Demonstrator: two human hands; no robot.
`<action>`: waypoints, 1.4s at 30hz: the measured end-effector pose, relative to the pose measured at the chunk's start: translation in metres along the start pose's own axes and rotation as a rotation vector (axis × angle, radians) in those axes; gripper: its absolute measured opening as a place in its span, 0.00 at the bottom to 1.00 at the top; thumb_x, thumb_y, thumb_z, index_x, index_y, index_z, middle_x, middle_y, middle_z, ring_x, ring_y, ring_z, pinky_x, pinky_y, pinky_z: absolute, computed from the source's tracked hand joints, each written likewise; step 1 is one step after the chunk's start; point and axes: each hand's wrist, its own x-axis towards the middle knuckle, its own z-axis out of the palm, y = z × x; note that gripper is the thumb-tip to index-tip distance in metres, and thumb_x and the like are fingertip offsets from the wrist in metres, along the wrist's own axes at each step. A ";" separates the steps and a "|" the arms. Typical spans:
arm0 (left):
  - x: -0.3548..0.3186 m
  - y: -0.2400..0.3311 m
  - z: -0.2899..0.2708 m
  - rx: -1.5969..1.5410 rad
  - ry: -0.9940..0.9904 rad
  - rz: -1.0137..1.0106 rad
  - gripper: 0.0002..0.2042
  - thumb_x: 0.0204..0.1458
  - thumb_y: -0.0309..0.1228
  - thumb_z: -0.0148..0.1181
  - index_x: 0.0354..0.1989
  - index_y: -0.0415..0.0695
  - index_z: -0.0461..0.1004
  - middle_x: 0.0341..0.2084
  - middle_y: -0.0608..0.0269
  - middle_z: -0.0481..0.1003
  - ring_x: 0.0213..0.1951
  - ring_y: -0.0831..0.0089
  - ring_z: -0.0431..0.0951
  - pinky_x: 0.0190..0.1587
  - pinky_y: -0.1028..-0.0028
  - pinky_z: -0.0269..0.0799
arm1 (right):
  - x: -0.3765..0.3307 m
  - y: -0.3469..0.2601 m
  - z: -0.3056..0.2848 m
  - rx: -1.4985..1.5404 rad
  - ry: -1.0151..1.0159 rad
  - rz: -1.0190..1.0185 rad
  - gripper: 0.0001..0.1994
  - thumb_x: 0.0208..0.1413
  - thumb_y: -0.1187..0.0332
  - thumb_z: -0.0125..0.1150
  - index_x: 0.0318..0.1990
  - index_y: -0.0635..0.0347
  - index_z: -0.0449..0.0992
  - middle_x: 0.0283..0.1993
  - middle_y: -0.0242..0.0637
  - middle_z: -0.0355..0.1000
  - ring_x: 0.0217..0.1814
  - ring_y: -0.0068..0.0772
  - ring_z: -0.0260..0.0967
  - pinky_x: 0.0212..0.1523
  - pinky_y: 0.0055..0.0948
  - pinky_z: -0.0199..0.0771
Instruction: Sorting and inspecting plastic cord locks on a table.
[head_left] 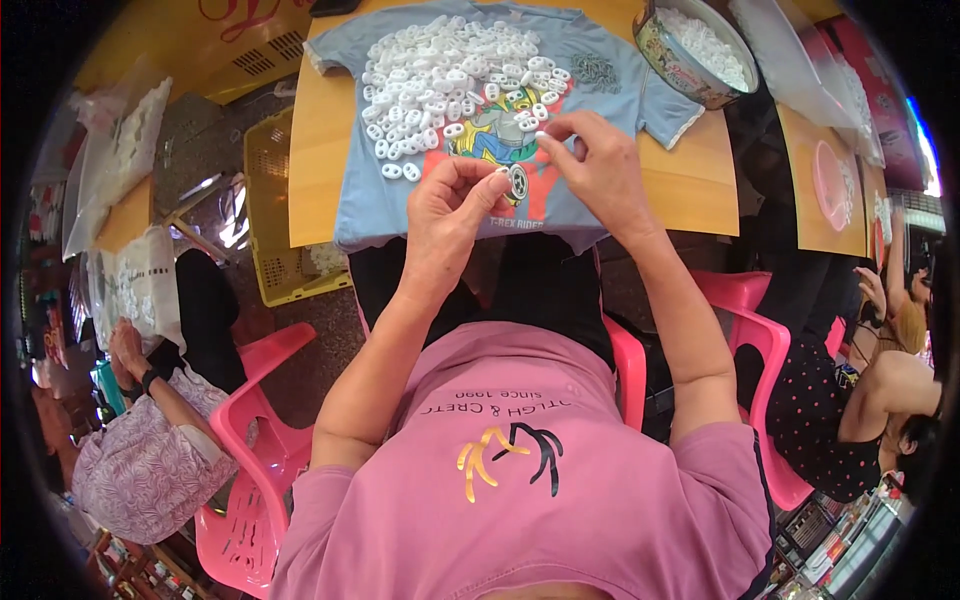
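My left hand [450, 215] is closed, with thumb and forefinger pinching a small white plastic piece [504, 172] that mostly hides behind the fingertips. To its right my right hand [603, 170] pinches another small white piece [541, 135] at its fingertips. The hands are apart, above the lower part of a blue printed T-shirt [365, 205] spread over the table. Just beyond them lies a heap of white two-holed oval plastic pieces [440, 75]. Small dark metal bits, perhaps springs [595, 73], sit in a little pile on the shirt's right side.
A round tin [690, 75] of white parts stands at the far right of the wooden table [700, 190]. On the floor to the left is a yellow crate [270, 210]. Pink chairs [255, 430] flank me. Other people sit left and right, near more tables.
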 end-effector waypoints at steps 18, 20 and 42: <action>0.004 0.013 0.015 -0.272 -0.027 -0.032 0.07 0.57 0.27 0.60 0.40 0.38 0.72 0.30 0.61 0.77 0.31 0.77 0.76 0.37 0.77 0.73 | -0.013 -0.048 -0.021 1.161 -0.050 0.466 0.12 0.59 0.71 0.62 0.47 0.67 0.76 0.38 0.33 0.75 0.31 0.18 0.69 0.35 0.19 0.70; 0.002 0.014 0.016 -0.274 -0.015 -0.033 0.08 0.57 0.28 0.61 0.39 0.38 0.72 0.30 0.62 0.77 0.31 0.78 0.75 0.36 0.78 0.72 | -0.013 -0.052 -0.022 1.065 -0.043 0.402 0.12 0.59 0.71 0.62 0.47 0.67 0.76 0.38 0.33 0.75 0.31 0.17 0.69 0.36 0.18 0.70; 0.000 0.017 0.016 -0.265 0.028 -0.021 0.08 0.55 0.27 0.62 0.37 0.35 0.73 0.29 0.61 0.77 0.30 0.78 0.76 0.35 0.78 0.73 | -0.018 -0.057 -0.014 0.861 -0.008 0.280 0.11 0.59 0.74 0.62 0.48 0.68 0.75 0.41 0.34 0.75 0.39 0.19 0.71 0.39 0.19 0.72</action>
